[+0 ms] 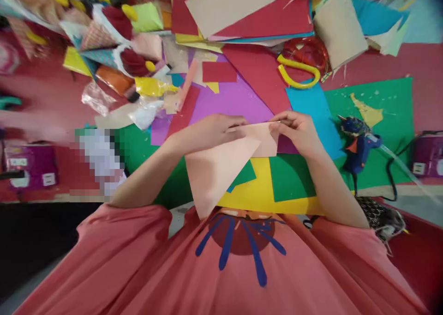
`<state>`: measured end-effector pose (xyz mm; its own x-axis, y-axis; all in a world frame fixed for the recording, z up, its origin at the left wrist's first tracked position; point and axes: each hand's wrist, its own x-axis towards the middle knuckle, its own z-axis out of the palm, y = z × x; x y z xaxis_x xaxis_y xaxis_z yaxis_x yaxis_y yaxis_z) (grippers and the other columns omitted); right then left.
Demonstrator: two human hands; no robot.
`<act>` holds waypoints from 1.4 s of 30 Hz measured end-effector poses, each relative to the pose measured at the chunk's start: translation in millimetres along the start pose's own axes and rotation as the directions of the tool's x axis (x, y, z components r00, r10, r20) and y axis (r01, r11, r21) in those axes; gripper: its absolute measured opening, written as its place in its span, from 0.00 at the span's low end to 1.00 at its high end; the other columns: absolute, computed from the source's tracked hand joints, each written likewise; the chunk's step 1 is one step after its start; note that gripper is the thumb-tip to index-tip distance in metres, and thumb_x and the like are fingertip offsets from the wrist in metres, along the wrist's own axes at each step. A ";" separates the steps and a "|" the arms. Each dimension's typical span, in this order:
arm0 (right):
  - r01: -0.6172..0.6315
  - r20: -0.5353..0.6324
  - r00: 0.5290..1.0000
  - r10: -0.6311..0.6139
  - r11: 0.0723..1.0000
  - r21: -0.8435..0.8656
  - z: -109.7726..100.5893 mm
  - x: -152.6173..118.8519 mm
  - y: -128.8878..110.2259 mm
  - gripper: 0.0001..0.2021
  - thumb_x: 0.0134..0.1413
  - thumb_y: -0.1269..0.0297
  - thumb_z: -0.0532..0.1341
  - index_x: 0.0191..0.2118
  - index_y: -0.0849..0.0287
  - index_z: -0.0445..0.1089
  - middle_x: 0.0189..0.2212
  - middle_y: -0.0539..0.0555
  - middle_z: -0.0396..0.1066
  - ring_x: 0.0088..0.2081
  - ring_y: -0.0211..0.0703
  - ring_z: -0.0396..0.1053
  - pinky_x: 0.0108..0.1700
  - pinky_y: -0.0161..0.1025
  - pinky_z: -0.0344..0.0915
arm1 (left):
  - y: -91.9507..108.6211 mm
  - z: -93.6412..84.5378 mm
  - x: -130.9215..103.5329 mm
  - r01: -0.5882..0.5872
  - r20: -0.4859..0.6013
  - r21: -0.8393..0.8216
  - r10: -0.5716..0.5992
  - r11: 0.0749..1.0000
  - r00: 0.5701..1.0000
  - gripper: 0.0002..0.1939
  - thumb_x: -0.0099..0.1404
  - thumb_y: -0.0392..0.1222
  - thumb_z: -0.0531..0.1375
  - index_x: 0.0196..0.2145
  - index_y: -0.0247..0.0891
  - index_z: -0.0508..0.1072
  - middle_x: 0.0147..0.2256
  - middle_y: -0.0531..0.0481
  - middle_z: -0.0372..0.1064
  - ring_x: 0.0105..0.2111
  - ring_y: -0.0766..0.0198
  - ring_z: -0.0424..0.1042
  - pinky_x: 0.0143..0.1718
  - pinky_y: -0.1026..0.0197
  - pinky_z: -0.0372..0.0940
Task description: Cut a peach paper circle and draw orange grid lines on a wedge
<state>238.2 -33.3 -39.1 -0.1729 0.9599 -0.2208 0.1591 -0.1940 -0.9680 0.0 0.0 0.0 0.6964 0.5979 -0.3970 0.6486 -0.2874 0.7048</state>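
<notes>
A pale peach sheet is held in front of my chest, with a large pointed flap hanging down toward my shirt and a narrower part reaching right. My left hand grips its upper edge, fingers bent over it. At the right end of that edge, my right hand pinches the sheet between thumb and fingers. Under the sheet lie a yellow sheet and green pieces. The fingertips of my left hand are partly hidden behind the sheet.
A blue glue gun lies at the right on a green sheet. Yellow-handled scissors rest beyond my right hand. Stacked coloured sheets stand at the back. Gnome-like figures and scraps crowd the back left.
</notes>
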 end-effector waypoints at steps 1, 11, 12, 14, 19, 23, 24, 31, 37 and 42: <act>0.001 -0.003 1.000 -0.001 1.000 -0.012 -0.7 -0.3 0.5 0.11 0.45 0.55 0.70 0.30 0.57 0.75 0.26 0.50 0.76 0.30 0.39 0.73 0.33 0.36 0.68 | -0.4 0.0 0.9 0.002 0.008 -0.003 -0.002 1.000 1.000 0.23 0.70 0.51 0.48 0.55 0.39 0.70 0.50 0.50 0.73 0.45 0.61 0.72 0.46 0.64 0.61; 0.022 -0.022 1.000 -0.023 0.999 -0.042 -5.7 -1.5 4.1 0.06 0.47 0.61 0.68 0.29 0.57 0.76 0.27 0.50 0.76 0.30 0.39 0.72 0.32 0.36 0.66 | -14.1 4.3 8.1 -0.026 -0.013 -0.006 0.026 1.000 1.000 0.22 0.71 0.53 0.48 0.49 0.40 0.73 0.46 0.50 0.75 0.43 0.61 0.72 0.42 0.64 0.60; 0.023 -0.022 0.999 -0.024 0.998 -0.052 -6.0 -1.7 3.4 0.06 0.47 0.61 0.68 0.28 0.57 0.76 0.27 0.50 0.76 0.30 0.39 0.72 0.32 0.36 0.66 | -13.9 4.4 8.1 -0.029 -0.018 -0.006 0.029 1.000 0.999 0.21 0.71 0.53 0.48 0.49 0.40 0.74 0.46 0.50 0.75 0.42 0.61 0.71 0.41 0.64 0.60; 0.025 -0.018 0.999 -0.027 0.997 -0.075 -6.5 -2.4 0.8 0.06 0.47 0.61 0.67 0.27 0.58 0.75 0.26 0.50 0.76 0.29 0.39 0.72 0.33 0.36 0.66 | -11.9 4.1 8.2 -0.036 -0.022 -0.003 0.036 0.999 0.999 0.21 0.71 0.52 0.48 0.46 0.39 0.74 0.44 0.50 0.75 0.41 0.62 0.71 0.40 0.64 0.59; 0.041 0.103 0.994 -0.024 0.986 -0.164 -4.5 -7.4 -7.6 0.09 0.50 0.59 0.66 0.31 0.59 0.76 0.30 0.53 0.77 0.33 0.42 0.73 0.33 0.36 0.66 | -1.6 3.7 10.4 -0.055 0.010 0.012 0.055 0.998 0.998 0.19 0.71 0.49 0.48 0.36 0.36 0.74 0.32 0.52 0.73 0.31 0.66 0.68 0.33 0.64 0.56; 0.038 0.149 0.989 -0.001 0.968 -0.248 -1.5 -11.4 -8.9 0.11 0.51 0.58 0.66 0.36 0.59 0.79 0.33 0.53 0.79 0.35 0.44 0.74 0.34 0.36 0.67 | 2.1 5.9 13.0 -0.085 0.028 0.007 0.085 0.996 0.996 0.20 0.71 0.49 0.47 0.33 0.36 0.73 0.28 0.53 0.70 0.28 0.67 0.66 0.31 0.64 0.54; 0.028 0.143 0.990 0.008 0.968 -0.248 -1.5 -11.8 -8.5 0.11 0.51 0.58 0.66 0.35 0.59 0.79 0.32 0.54 0.79 0.35 0.44 0.74 0.33 0.36 0.67 | 1.9 6.3 13.3 -0.094 0.024 -0.001 0.094 0.996 0.995 0.19 0.71 0.49 0.48 0.35 0.37 0.74 0.29 0.53 0.71 0.29 0.67 0.67 0.31 0.64 0.55; 0.004 0.122 0.992 0.029 0.965 -0.261 -6.9 -11.4 -9.3 0.11 0.49 0.57 0.67 0.32 0.59 0.81 0.29 0.53 0.79 0.32 0.43 0.74 0.30 0.35 0.66 | -0.4 5.9 11.9 -0.122 -0.036 -0.089 0.119 0.988 0.992 0.16 0.68 0.46 0.52 0.44 0.39 0.77 0.40 0.52 0.77 0.36 0.66 0.72 0.34 0.66 0.60; 0.013 0.176 0.984 0.038 0.960 -0.281 -8.4 -10.3 -11.5 0.12 0.50 0.55 0.66 0.33 0.59 0.81 0.28 0.54 0.79 0.30 0.42 0.73 0.29 0.35 0.64 | -2.3 6.4 11.8 -0.117 -0.029 -0.128 0.114 0.985 0.993 0.16 0.68 0.47 0.53 0.41 0.39 0.79 0.39 0.52 0.78 0.36 0.66 0.74 0.34 0.66 0.61; 0.018 0.207 0.977 0.045 0.956 -0.293 -6.7 -9.0 -14.4 0.13 0.51 0.55 0.65 0.31 0.60 0.79 0.28 0.54 0.78 0.29 0.41 0.72 0.30 0.35 0.64 | 2.9 6.7 12.6 -0.095 -0.046 -0.095 0.091 0.991 0.995 0.14 0.67 0.43 0.54 0.35 0.37 0.78 0.31 0.53 0.76 0.29 0.69 0.70 0.30 0.66 0.58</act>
<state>244.0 -37.8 -22.3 -0.3627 0.8875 -0.2843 0.4334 -0.1095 -0.8945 12.7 1.7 -6.9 0.7377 0.6031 -0.3034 0.5472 -0.2711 0.7919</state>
